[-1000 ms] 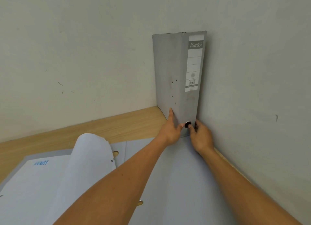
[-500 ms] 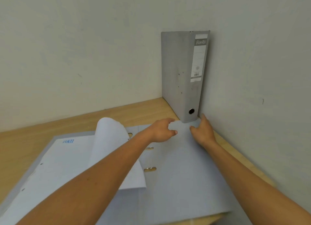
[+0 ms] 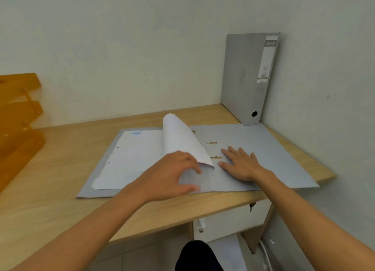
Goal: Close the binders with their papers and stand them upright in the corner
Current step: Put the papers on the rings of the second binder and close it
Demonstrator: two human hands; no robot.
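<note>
A grey closed binder [image 3: 244,78] stands upright in the corner where the two walls meet. A second grey binder [image 3: 263,149] lies open flat on the wooden desk, its metal rings [image 3: 214,150] showing at the spine. White papers [image 3: 138,157] lie on its left half, and one sheet [image 3: 180,139] curls up over the rings. My left hand [image 3: 174,173] hovers at the lower edge of that curled sheet, fingers apart. My right hand [image 3: 241,163] rests flat on the binder's right cover beside the rings.
An orange stacked paper tray [image 3: 18,124] sits at the desk's left. The desk's front edge [image 3: 182,212] runs below the binder, with a white drawer unit [image 3: 229,220] underneath. Walls close off the back and right.
Both hands left the upright binder in the corner and drew back to the open binder. The view pulled back and shifted left, bringing the orange tray into sight.
</note>
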